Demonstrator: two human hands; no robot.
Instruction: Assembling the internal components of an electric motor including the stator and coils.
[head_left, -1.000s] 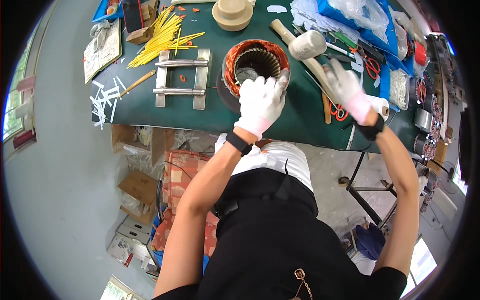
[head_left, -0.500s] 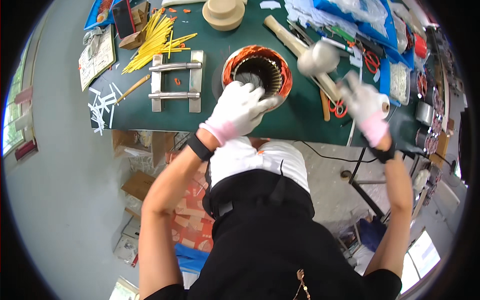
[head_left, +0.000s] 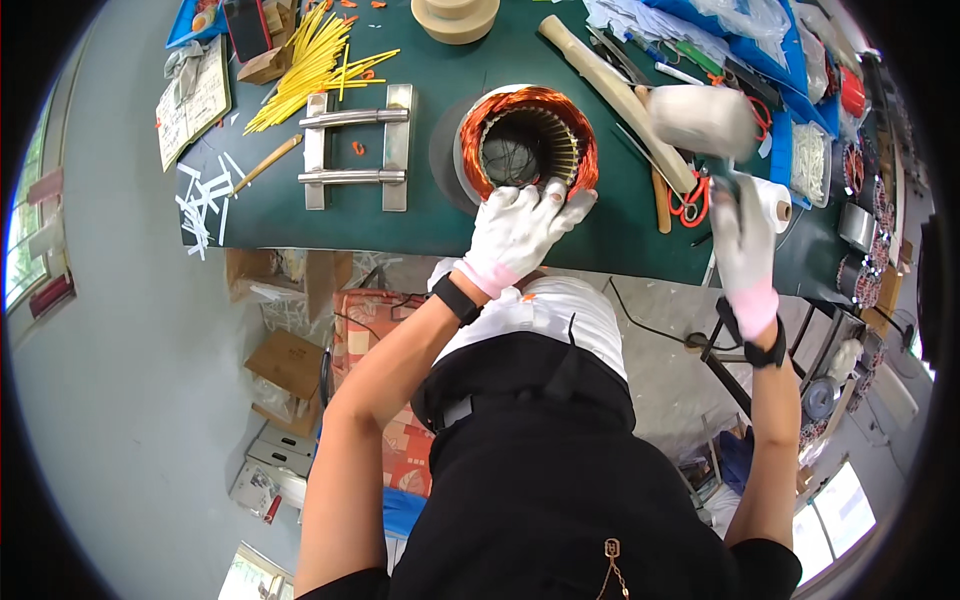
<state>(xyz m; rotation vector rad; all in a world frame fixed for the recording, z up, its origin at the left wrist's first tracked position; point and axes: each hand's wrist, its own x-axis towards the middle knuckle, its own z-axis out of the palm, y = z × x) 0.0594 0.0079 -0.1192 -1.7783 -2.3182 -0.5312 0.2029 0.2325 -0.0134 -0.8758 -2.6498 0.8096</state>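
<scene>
A motor stator (head_left: 583, 125) stands on the green workbench in front of me, its ring of orange copper windings facing up around a dark slotted bore. My left hand (head_left: 518, 225), in a white glove with a pink cuff, grips the stator's near rim, fingers bent over the windings and thumb toward the right. In my right hand (head_left: 745, 235), gloved alike and slightly blurred, is a mallet (head_left: 703, 120) with a pale, thick head. The mallet is raised over the bench right of the stator, apart from it. Its handle is mostly hidden by the fingers.
Left of the stator lies a metal frame with two bars (head_left: 355, 177). Yellow sticks (head_left: 310, 80) and white strips (head_left: 205, 205) are farther left. A long wooden stick (head_left: 610, 95), red-handled scissors (head_left: 690, 205) and a white roll (head_left: 770, 200) lie right, near blue bins (head_left: 780, 150).
My left hand has moved from over the bore to the stator's near rim, uncovering the opening. The mallet and my right hand have shifted right.
</scene>
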